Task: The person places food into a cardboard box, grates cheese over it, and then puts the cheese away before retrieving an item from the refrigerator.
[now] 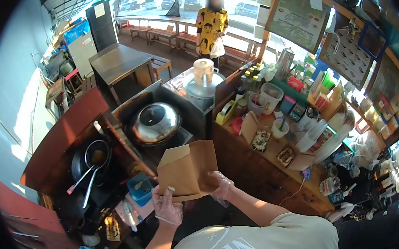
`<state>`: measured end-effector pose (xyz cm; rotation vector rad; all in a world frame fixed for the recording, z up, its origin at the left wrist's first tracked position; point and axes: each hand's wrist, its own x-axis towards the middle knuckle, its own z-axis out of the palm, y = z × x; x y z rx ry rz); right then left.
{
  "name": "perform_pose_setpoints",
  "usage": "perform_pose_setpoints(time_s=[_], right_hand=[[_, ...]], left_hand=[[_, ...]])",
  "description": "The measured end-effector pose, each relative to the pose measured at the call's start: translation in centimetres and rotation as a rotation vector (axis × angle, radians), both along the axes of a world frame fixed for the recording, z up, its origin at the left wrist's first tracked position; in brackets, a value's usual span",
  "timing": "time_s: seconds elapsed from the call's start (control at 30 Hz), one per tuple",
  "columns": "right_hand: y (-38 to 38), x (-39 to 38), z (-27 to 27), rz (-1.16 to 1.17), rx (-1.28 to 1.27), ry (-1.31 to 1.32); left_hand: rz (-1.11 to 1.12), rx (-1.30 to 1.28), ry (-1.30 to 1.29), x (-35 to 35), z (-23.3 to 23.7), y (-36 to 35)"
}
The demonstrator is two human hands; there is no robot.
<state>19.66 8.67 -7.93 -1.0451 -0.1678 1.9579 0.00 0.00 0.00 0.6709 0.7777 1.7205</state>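
Note:
A brown cardboard food box (177, 171) with its flaps raised is held up between my hands, above the floor gap beside the stove. My left hand (168, 207), in a clear plastic glove, grips the box's lower left edge. My right hand (221, 187), gloved the same way, pinches the lower right side of the box. Just left of the box is a blue plastic container (140, 190). Behind it, a domed metal lid (156, 122) covers a pan on the stove.
Left, a dark wok (80, 163) holds a strainer and utensil. Right, a wooden counter (269, 166) bears opened food boxes (261, 140), cups and bottles. A steamer pot (204, 84) stands ahead. A person (211, 26) in a yellow patterned top stands beyond, holding a white bag.

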Motion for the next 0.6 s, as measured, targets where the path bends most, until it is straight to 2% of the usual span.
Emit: perform_pose_setpoints(time_s=[0.07, 0.1, 0.17, 0.23, 0.3, 0.37, 0.47, 0.53, 0.57, 0.6], right_hand=[[-2.2, -1.5, 1.3, -0.047, -0.198, 0.131], [-2.7, -6.0, 0.9, -0.052, -0.134, 0.05], [-6.7, -12.6, -0.6, -0.215, -0.198, 0.33], [-9.9, -18.3, -1.3, -0.227, -0.323, 0.343], [-10.5, -22.8, -1.4, -0.245, -0.499, 0.352], [-11.5, -26.4, -0.9, -0.186, -0.256, 0.409], [-11.7, -29.5, -1.8, -0.098, -0.253, 0.391], [-12.6, -30.0, -3.4, 0.099, -0.226, 0.273], [-13.0, -29.9, -3.5, 0.132, -0.239, 0.271], [-13.2, -29.9, -3.0, 0.166, -0.268, 0.267]], left_hand=[[0.041, -0.052, -0.121, -0.2, 0.9, -1.7], [0.034, 0.008, -0.204, -5.0, -1.1, -2.6], [0.005, -0.032, -0.178, -10.5, -0.6, -6.1], [0.017, 0.025, -0.151, -15.7, -1.6, -9.3], [0.383, 0.072, 1.586, -19.9, -2.1, -12.3], [0.477, 0.234, 1.644, -23.2, -6.1, -13.2], [0.556, 0.247, 1.583, -24.9, -5.6, -13.8], [0.186, -0.047, 0.034, -25.7, -7.5, -15.0], [0.195, -0.164, 0.17, -25.8, -3.9, -15.6], [0.206, -0.185, 0.199, -26.1, -5.0, -15.9]])
